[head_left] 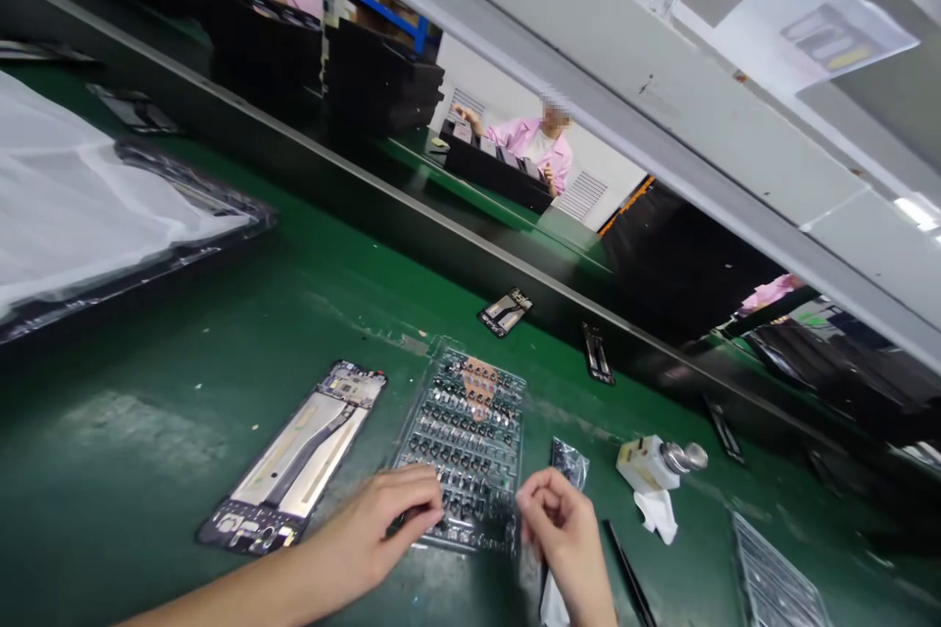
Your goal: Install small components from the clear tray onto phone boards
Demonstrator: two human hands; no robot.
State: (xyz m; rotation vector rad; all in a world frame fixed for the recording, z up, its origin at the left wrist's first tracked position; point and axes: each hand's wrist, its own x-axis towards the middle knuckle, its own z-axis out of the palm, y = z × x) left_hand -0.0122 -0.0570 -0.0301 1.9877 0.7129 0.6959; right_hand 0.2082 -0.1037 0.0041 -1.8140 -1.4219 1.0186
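A clear plastic tray [519, 411] with rows of small dark parts lies before me on the green bench. My left hand [389, 519] is over the tray's lower left edge, thumb and fingers drawn together; whatever they hold, if anything, is hidden. Beside the lower right edge, my right hand [559, 519] is closed in a pinch, and I cannot make out anything in it. To the left of the tray rests an opened phone body [294, 465] with a circuit board at its top end and a dark flex cable along it.
Black tweezers [628, 573], a small bottle [647, 463] with a metal cap and a crumpled white tissue [657, 514] lie to the right. Another clear tray [779, 573] sits far right. A cloth-covered black tray [80, 206] stands left. Co-workers in pink sit beyond the conveyor.
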